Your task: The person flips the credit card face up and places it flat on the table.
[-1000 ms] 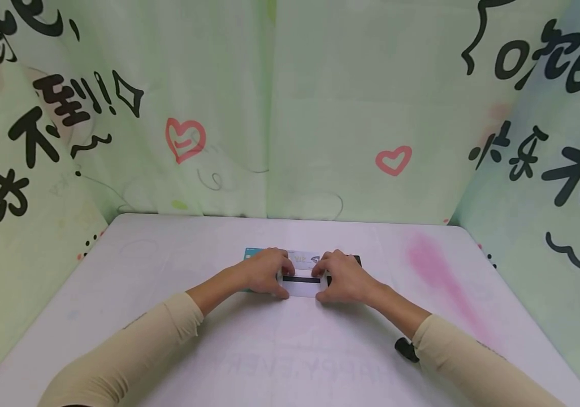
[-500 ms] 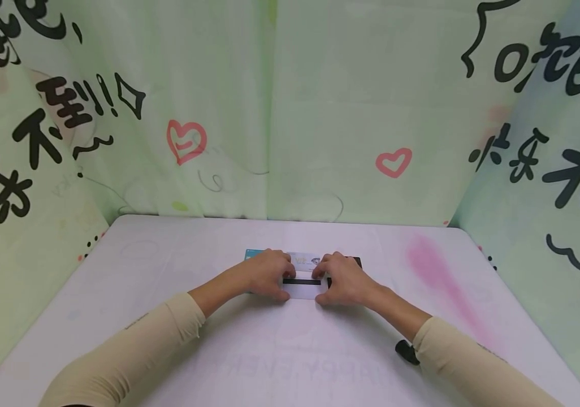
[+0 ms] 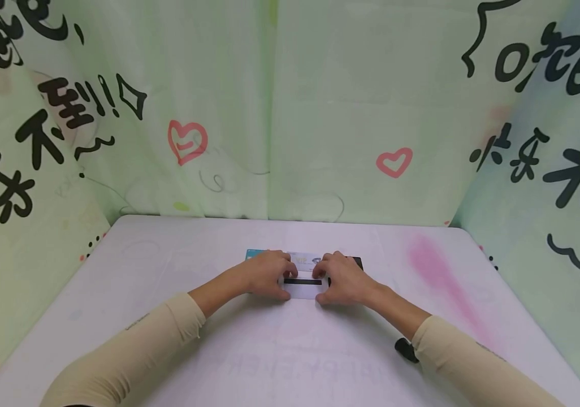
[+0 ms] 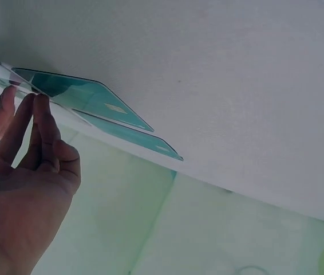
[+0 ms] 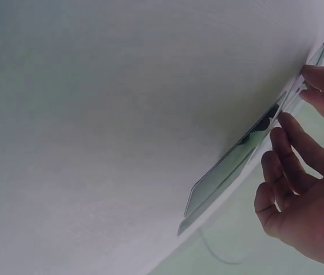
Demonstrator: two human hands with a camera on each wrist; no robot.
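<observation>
A white card with a black magnetic stripe [image 3: 302, 290] lies at the middle of a group of cards. My left hand [image 3: 268, 274] pinches its left end, thumb at the front edge and fingertips at the back. At the right end my right hand [image 3: 342, 278] pinches it the same way. Just behind it lies a pale card marked VIP [image 3: 300, 261]. Teal cards [image 4: 90, 97] extend beyond my left hand, mostly hidden by it in the head view. Dark-edged cards [image 5: 222, 175] lie beyond my right hand, one dark corner [image 3: 358, 262] showing in the head view.
The cards rest on a white table [image 3: 290, 350] with a pink smear [image 3: 437, 271] on the right. A small black object [image 3: 407, 350] lies beside the right sleeve [image 3: 473, 362]. Pale green curtains [image 3: 320, 113] with black characters and red hearts enclose the table.
</observation>
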